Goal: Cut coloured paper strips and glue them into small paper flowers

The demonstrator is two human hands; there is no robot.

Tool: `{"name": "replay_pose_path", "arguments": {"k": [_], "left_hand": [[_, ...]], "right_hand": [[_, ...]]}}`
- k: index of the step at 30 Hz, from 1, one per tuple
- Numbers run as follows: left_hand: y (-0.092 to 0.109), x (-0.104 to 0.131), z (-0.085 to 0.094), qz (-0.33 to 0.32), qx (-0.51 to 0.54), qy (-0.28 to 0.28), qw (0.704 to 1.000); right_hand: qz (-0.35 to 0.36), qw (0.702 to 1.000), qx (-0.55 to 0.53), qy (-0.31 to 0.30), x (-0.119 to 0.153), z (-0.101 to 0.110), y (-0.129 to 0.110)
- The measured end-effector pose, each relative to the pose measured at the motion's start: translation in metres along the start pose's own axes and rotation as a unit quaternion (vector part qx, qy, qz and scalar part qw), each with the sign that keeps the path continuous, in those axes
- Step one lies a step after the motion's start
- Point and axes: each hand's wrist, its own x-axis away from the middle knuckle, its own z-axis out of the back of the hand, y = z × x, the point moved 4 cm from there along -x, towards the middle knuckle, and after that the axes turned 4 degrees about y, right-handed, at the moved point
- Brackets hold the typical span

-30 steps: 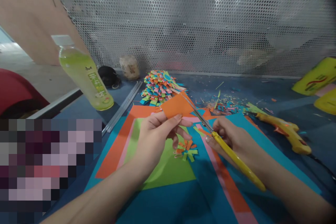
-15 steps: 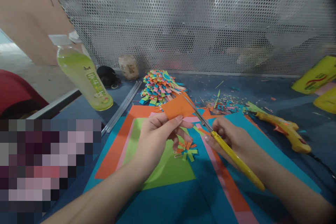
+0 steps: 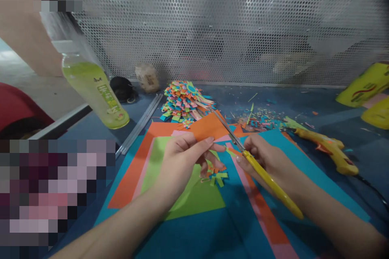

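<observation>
Between thumb and fingers, my left hand [image 3: 184, 160] pinches a piece of orange paper [image 3: 209, 126]. My right hand [image 3: 267, 158] grips yellow-handled scissors [image 3: 270, 182], their blades pointing up and left along the right edge of that paper. A small fringed paper flower [image 3: 219, 176] in orange, green and blue shows just below my left fingers, partly covered by them. Under both hands lie coloured sheets: a green sheet [image 3: 194, 200], an orange sheet [image 3: 130, 170] and blue paper [image 3: 188, 234]. Pink and orange strips [image 3: 264, 222] run toward the front.
A pile of fringed paper flowers [image 3: 180, 99] stands behind the hands, with paper scraps [image 3: 264, 119] to its right. A yellow glue gun [image 3: 331, 147] lies at right. Clear sticks [image 3: 141, 123] and a green drink bottle [image 3: 94, 89] are at left. Perforated metal [image 3: 212, 20] closes the back.
The orange paper has tilted and dropped slightly between the hands. The view has shifted a little, and a blurred shape now shows at the upper left. Both hands keep their holds.
</observation>
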Motion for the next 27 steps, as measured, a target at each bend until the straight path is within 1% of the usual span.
{"name": "replay_pose_path", "arguments": {"k": [7, 15, 17, 21, 27], "left_hand": [[-0.001, 0.000, 0.001, 0.001, -0.009, -0.001, 1.000], [-0.002, -0.002, 0.002, 0.006, 0.002, 0.021, 1.000], [-0.002, -0.003, 0.004, -0.002, 0.008, 0.033, 0.999], [-0.004, -0.006, 0.008, -0.020, 0.024, 0.063, 0.998], [0.001, -0.007, 0.013, -0.076, 0.050, 0.093, 0.991]], "right_hand": [[0.012, 1.000, 0.023, 0.015, 0.000, 0.001, -0.002], [0.023, 0.999, 0.023, 0.028, -0.001, 0.002, -0.003], [0.017, 0.999, 0.014, 0.023, -0.001, 0.002, -0.003], [-0.003, 1.000, 0.005, -0.011, 0.001, 0.001, -0.004], [-0.012, 1.000, 0.012, -0.023, 0.001, 0.001, -0.002]]}}
